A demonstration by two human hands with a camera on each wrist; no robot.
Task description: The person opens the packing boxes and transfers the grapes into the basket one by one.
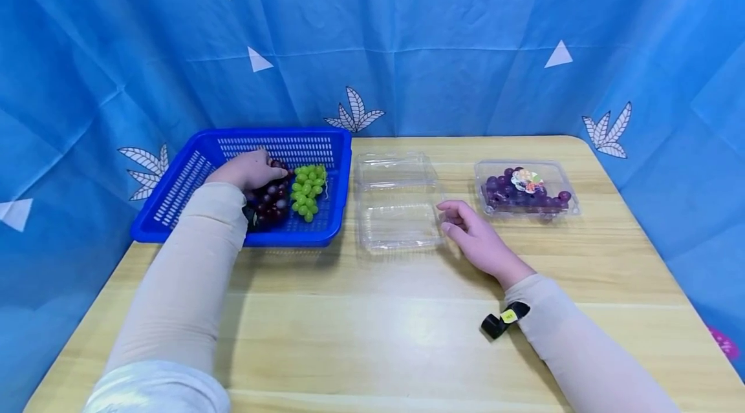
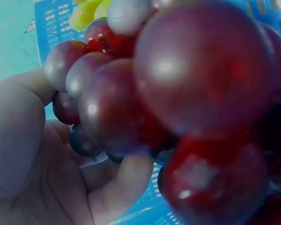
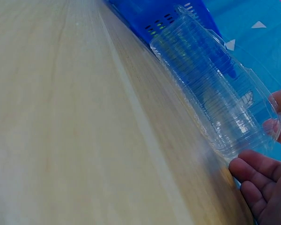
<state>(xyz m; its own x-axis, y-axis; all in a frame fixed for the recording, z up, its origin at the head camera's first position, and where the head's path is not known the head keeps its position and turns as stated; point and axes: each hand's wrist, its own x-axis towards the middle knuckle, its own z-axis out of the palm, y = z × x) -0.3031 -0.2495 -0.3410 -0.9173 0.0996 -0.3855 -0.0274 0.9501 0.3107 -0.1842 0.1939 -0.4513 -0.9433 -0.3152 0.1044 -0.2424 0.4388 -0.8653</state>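
Observation:
Inside the blue plastic basket (image 1: 297,237), my left hand (image 1: 249,169) grips a bunch of dark red grapes (image 1: 270,206). The left wrist view shows the thumb and fingers curled about the bunch (image 2: 117,103), with large grapes close to the camera. A bunch of green grapes (image 1: 307,192) lies beside it in the basket. My right hand (image 1: 474,238) is at the right edge of a lidded clear plastic container (image 1: 401,242), which stands open. Its fingers are loosely bent, with fingertips at the container's rim (image 3: 262,89); how firmly they touch cannot be told.
To the right on the wooden table (image 1: 361,335) stands a second clear container (image 1: 559,174), closed, with purple grapes and a round sticker. A blue curtain (image 1: 407,25) hangs behind the table. A black strap (image 1: 503,319) is round the right wrist.

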